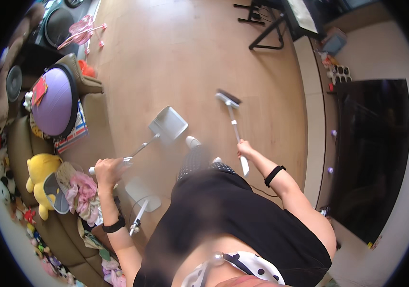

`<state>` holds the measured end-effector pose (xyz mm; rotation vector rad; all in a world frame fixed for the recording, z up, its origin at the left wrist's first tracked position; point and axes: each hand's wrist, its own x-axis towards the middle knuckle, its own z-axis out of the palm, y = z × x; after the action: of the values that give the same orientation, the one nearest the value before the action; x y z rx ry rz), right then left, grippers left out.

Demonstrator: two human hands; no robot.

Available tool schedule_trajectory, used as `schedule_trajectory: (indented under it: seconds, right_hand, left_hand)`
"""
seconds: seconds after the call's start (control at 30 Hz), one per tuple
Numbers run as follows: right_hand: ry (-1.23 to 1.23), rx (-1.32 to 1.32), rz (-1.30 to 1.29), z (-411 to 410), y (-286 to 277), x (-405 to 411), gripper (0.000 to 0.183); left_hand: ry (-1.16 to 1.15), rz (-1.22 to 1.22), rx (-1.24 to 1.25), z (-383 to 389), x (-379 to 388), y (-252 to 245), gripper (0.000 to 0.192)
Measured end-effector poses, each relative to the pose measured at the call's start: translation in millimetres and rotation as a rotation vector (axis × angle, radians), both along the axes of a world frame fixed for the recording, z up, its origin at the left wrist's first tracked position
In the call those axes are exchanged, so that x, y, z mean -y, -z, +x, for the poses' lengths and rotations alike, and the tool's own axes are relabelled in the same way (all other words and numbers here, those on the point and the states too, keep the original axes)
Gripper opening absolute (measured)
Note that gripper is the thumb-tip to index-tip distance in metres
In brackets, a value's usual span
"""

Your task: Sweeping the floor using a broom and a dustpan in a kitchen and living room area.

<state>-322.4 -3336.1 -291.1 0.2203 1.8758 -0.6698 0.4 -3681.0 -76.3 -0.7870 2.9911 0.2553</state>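
My left hand [108,172] grips the white handle of a long-handled dustpan [169,123], whose pale grey pan lies ahead of my feet, to the left. My right hand [244,149] is closed around the pole of a broom [229,99] with a white head and dark bristles. The broom head is at the right of the dustpan, apart from it, over the wood-look floor [201,68]. Whether the bristles touch the floor I cannot tell. The lower end of the broom's white grip sticks out below my right hand.
A brown sofa [61,236] with clothes [82,193], a yellow plush toy [43,179] and a purple balance ball [55,102] runs along the left. A white stand base [150,203] with a cable is near my left arm. A low cabinet [312,107] and television [373,154] line the right.
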Motion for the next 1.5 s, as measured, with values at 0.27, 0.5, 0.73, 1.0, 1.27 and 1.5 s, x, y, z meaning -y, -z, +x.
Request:
schedule_trajectory:
  seconds: [0.27,0.5,0.73,1.0,1.27,1.5]
  right_hand:
    - [-0.199,0.315,-0.246,95.0,-10.7,-1.1,0.021]
    - [0.432,0.711,-0.599,120.9,-1.1,-86.6,0.019]
    - [0.711,0.257,-0.419,129.3,-82.7,-244.6,0.029]
    - [1.219,-0.159,-0.119,101.1,-47.5,-374.3,0.029]
    - [1.015,-0.194,-0.037,115.9,24.0,-319.3,0.013]
    - [0.663,-0.046,-0.118,174.4,9.4,-235.6,0.028]
  left_hand:
    - [0.179,-0.109,-0.024,-36.8,-4.3,16.8,0.026]
    - [0.113,-0.189,0.083,-28.0,-5.5,17.2,0.031]
    - [0.104,-0.178,0.131,-25.2,-17.5,11.0,0.029]
    - [0.193,-0.162,0.110,-27.2,-28.2,6.7,0.029]
    - [0.363,-0.112,0.055,-61.8,-47.0,3.4,0.029]
    - [0.574,-0.104,0.032,-128.5,-94.4,-7.7,0.029]
